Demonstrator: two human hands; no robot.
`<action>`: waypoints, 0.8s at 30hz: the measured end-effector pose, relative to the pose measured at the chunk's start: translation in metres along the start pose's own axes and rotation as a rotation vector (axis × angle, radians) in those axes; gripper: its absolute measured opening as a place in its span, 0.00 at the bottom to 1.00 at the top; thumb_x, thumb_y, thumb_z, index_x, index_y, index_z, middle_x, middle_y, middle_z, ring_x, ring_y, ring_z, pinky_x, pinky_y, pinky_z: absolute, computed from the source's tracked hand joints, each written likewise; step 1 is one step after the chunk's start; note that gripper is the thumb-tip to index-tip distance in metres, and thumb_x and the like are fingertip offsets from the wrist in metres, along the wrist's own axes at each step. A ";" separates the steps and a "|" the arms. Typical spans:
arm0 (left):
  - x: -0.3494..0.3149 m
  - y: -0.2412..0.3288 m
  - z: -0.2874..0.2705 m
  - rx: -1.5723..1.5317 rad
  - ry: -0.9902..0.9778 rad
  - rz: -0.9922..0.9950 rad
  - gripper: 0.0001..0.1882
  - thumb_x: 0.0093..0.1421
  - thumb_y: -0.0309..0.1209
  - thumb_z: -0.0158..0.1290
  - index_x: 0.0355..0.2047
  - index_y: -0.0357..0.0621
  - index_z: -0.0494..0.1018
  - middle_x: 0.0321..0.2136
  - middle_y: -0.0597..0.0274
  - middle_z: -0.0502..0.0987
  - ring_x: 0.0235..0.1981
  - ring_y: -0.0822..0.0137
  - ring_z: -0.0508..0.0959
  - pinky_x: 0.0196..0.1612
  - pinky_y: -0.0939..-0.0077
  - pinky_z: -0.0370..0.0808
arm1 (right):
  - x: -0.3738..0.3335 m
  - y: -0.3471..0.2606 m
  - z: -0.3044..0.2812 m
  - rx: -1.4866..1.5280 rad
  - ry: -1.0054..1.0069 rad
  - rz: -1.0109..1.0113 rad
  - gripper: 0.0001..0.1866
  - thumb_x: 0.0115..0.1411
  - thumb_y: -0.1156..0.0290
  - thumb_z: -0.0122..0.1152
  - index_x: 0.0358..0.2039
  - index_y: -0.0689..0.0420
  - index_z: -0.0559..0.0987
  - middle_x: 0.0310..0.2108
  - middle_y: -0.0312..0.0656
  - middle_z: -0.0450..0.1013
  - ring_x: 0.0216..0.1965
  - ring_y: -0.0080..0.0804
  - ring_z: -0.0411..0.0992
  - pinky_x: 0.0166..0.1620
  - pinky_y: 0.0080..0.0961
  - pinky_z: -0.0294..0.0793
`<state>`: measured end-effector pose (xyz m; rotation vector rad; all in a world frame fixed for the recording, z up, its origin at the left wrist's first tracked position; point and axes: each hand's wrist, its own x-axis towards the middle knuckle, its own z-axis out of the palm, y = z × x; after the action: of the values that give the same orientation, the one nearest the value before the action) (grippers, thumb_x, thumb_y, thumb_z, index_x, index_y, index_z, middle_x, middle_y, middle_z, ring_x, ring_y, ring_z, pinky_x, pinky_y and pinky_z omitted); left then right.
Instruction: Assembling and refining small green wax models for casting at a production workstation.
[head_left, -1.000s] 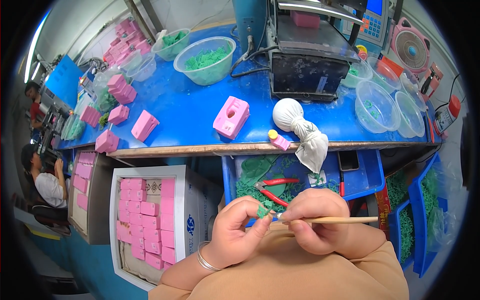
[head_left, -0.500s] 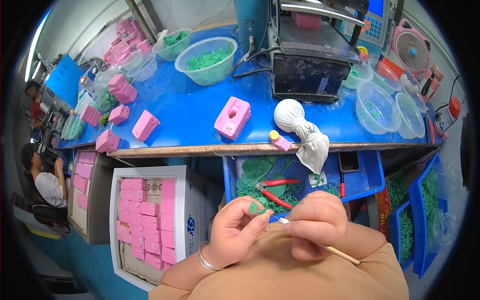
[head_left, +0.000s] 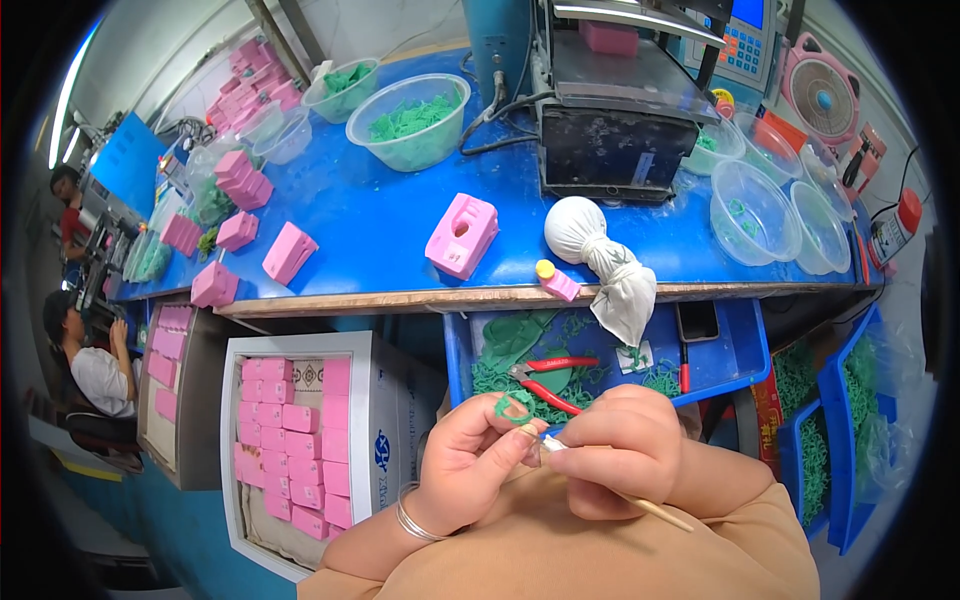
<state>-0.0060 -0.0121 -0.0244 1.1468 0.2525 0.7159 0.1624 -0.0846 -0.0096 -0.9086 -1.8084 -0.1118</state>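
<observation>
My left hand (head_left: pixel 462 465) is closed in a pinch around a small green ring-shaped piece (head_left: pixel 515 408), its loop showing above the fingertips. In my right hand (head_left: pixel 625 445) is a thin tool with a pale wooden handle (head_left: pixel 655 512) and a whitish collar (head_left: pixel 551 443). The tool's fine tip points at the left fingertips; whether it touches the green piece is too small to tell. Just beyond the hands, red-handled pliers (head_left: pixel 552 399) lie on green pieces in a blue drawer tray (head_left: pixel 730 365).
On the blue table (head_left: pixel 350 220) are a holed pink block (head_left: pixel 465 236), a tied white cloth bag (head_left: pixel 600 250) overhanging the edge, plastic bowls (head_left: pixel 440 145) and a black press (head_left: pixel 620 150). A white box (head_left: pixel 232 440) of pink blocks stands left. Two people sit far left.
My right hand has shifted slightly left, bringing the tool's tip closer to my left fingertips. The green piece has turned a little, so its loop shows more. My left hand has barely moved.
</observation>
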 end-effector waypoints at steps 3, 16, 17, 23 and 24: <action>0.000 0.004 0.001 -0.025 -0.004 -0.036 0.05 0.62 0.21 0.46 0.38 0.35 0.68 0.34 0.62 0.72 0.32 0.76 0.73 0.36 0.81 0.72 | 0.000 0.000 -0.003 0.007 0.029 0.012 0.17 0.39 0.72 0.64 0.33 0.60 0.78 0.28 0.39 0.71 0.19 0.28 0.69 0.19 0.21 0.65; 0.000 0.003 0.002 -0.003 0.039 -0.075 0.05 0.62 0.22 0.47 0.39 0.35 0.68 0.32 0.63 0.72 0.30 0.77 0.73 0.35 0.82 0.72 | -0.003 -0.003 -0.001 0.184 0.089 0.137 0.16 0.38 0.80 0.62 0.32 0.60 0.76 0.23 0.40 0.72 0.19 0.32 0.71 0.20 0.23 0.66; 0.000 0.003 0.001 -0.013 0.025 -0.077 0.05 0.62 0.22 0.47 0.39 0.35 0.68 0.31 0.63 0.72 0.30 0.77 0.73 0.35 0.83 0.72 | -0.004 -0.003 0.000 0.230 0.127 0.185 0.15 0.39 0.81 0.62 0.32 0.61 0.75 0.22 0.41 0.73 0.18 0.33 0.71 0.20 0.24 0.66; -0.001 0.002 0.000 -0.005 0.011 -0.082 0.05 0.62 0.22 0.47 0.39 0.36 0.67 0.31 0.63 0.72 0.30 0.77 0.73 0.35 0.83 0.72 | 0.001 -0.003 -0.001 0.252 0.127 0.211 0.13 0.42 0.81 0.63 0.32 0.62 0.74 0.22 0.44 0.74 0.19 0.36 0.73 0.22 0.25 0.70; -0.001 0.002 0.000 -0.010 0.012 -0.077 0.05 0.62 0.22 0.47 0.39 0.37 0.67 0.31 0.63 0.72 0.30 0.77 0.73 0.35 0.82 0.72 | 0.001 -0.004 -0.001 0.252 0.127 0.211 0.13 0.42 0.81 0.63 0.32 0.62 0.74 0.22 0.44 0.74 0.19 0.36 0.73 0.22 0.25 0.70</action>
<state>-0.0070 -0.0122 -0.0231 1.1180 0.3011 0.6559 0.1604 -0.0869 -0.0068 -0.8850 -1.5582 0.1846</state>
